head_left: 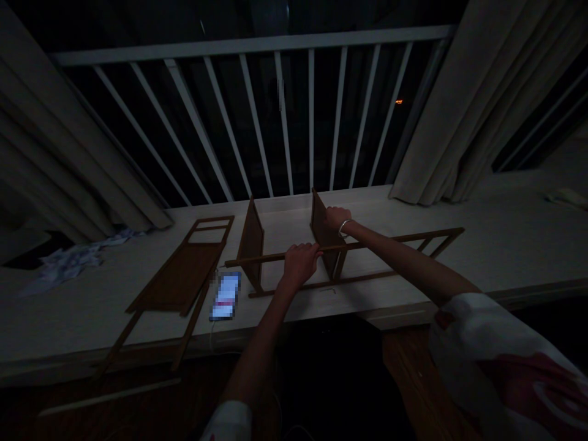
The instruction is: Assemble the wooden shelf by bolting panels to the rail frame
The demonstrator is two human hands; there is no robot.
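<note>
A brown wooden shelf frame [367, 280] lies on its side on the pale ledge, with two boards standing up from its rails. My left hand [301, 263] is closed round the upper rail [392, 240], close to the middle board. Farther back, my right hand [337, 218], with a bracelet at the wrist, is closed at the edge of that middle shelf board [324, 225]; its fingertips are partly hidden. The other shelf board [252, 239] stands at the frame's left end. A small L-shaped hex key [329, 290] rests on the ledge just in front.
Left of the frame, a second wooden piece with a panel [179, 275] overhangs the ledge's front edge. A lit phone [225, 296] with a cable lies between. Crumpled papers [73, 263] are at far left. Behind stand a white railing [257, 45] and curtains [441, 116].
</note>
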